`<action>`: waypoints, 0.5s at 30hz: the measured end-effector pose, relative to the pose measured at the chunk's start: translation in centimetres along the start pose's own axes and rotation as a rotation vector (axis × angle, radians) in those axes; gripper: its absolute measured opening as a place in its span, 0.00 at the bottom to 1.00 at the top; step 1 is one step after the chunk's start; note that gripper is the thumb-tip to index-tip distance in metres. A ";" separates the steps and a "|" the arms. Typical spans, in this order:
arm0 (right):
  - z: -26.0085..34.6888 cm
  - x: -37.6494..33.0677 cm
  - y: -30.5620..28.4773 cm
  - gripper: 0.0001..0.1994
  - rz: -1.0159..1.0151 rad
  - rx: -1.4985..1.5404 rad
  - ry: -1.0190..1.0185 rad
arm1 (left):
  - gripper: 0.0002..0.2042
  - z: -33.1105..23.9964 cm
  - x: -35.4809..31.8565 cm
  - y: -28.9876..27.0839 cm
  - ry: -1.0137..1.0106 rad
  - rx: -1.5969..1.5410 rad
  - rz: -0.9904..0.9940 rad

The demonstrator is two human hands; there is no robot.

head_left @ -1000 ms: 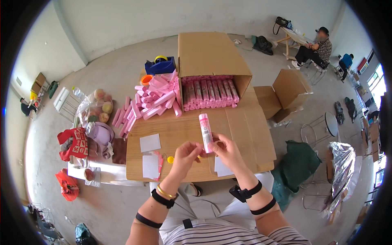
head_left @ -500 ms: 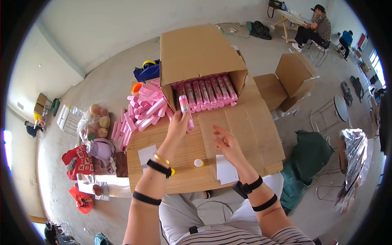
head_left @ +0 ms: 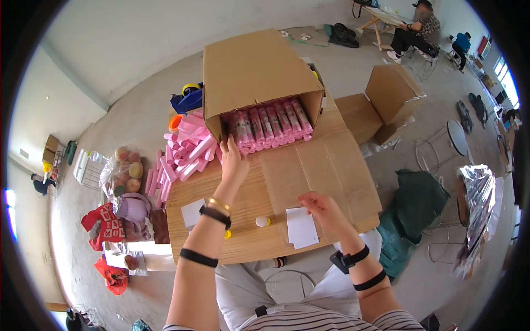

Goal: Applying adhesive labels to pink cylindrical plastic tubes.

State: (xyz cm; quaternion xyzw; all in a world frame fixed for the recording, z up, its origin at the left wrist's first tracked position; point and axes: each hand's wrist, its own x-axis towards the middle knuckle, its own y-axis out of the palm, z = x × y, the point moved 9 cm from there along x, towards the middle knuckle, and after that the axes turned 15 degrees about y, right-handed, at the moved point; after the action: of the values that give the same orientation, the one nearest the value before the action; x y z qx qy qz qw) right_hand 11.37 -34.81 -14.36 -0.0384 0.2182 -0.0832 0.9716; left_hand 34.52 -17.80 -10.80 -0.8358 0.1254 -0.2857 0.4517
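Observation:
A cardboard carton (head_left: 259, 69) lies on its side on the wooden table (head_left: 243, 243), its opening toward me. Pink cylindrical packages with clear, printed fronts (head_left: 268, 124) are stacked in rows inside it. At the opening's lower left corner, my left hand (head_left: 234, 163) reaches in with fingers stretched beside the leftmost packages. I see nothing gripped in it. My right hand (head_left: 326, 212) hovers at the right, fingers apart and holding nothing, beside white paper sheets (head_left: 302, 229) on a flat cardboard flap (head_left: 331, 171).
Loose pink rolls (head_left: 187, 146) are heaped left of the carton. A small white-and-yellow round container (head_left: 261, 222) and a white card (head_left: 193, 213) lie nearer me. Another carton (head_left: 395, 96) stands open at the right. A green bag (head_left: 419, 198) sits beside the table; a person (head_left: 422, 33) sits far right.
My left hand has carried a pink package to the carton's left side and no longer visibly holds it. My right hand has moved down and right toward the paper sheets.

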 end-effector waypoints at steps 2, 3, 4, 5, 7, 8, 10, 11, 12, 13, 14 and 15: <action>1.7 0.0 -2.0 0.11 -0.075 -0.052 -0.012 | 0.28 0.7 -2.8 -2.0 0.124 -0.126 -0.020; 2.2 0.4 -2.9 0.11 -0.074 -0.054 -0.014 | 0.26 0.3 -4.2 -3.3 0.254 -0.258 -0.040; 3.0 0.9 -3.7 0.11 -0.077 -0.102 -0.040 | 0.23 2.1 -6.0 -3.8 0.111 -0.302 0.028; 4.1 1.3 -4.4 0.11 -0.088 -0.154 -0.063 | 0.19 3.7 -7.7 -3.7 -0.031 -0.355 0.096; 7.0 2.1 -5.0 0.11 -0.123 -0.268 -0.096 | 0.16 6.0 -10.3 -3.9 -0.103 -0.412 0.134; 8.7 2.4 -5.4 0.11 -0.165 -0.380 -0.130 | 0.13 7.2 -11.3 -3.5 -0.167 -0.470 0.175; 11.8 4.2 -4.0 0.11 -0.136 -0.468 -0.216 | 0.12 9.9 -12.1 -3.0 -0.117 -0.437 0.139; 13.4 5.2 -2.5 0.12 -0.109 -0.549 -0.297 | 0.11 10.9 -12.3 -2.4 -0.065 -0.401 0.113; 14.5 6.7 -1.2 0.13 -0.113 -0.612 -0.298 | 0.11 11.7 -12.4 -1.4 -0.071 -0.405 0.108; 15.5 8.2 0.6 0.14 -0.115 -0.674 -0.302 | 0.10 12.3 -12.2 -0.4 -0.080 -0.362 0.120; 16.1 9.5 2.3 0.15 -0.139 -0.696 -0.317 | 0.10 12.4 -11.7 0.6 -0.085 -0.326 0.135; 16.3 11.2 4.0 0.16 -0.168 -0.717 -0.331 | 0.10 11.7 -11.0 1.3 -0.083 -0.337 0.133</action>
State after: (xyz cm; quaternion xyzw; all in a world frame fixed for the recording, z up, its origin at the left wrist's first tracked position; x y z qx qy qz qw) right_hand 28.89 -32.23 -4.80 -0.4054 0.0703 -0.0734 0.9084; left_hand 32.65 -5.37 -20.85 -0.9006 0.2076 -0.1954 0.3282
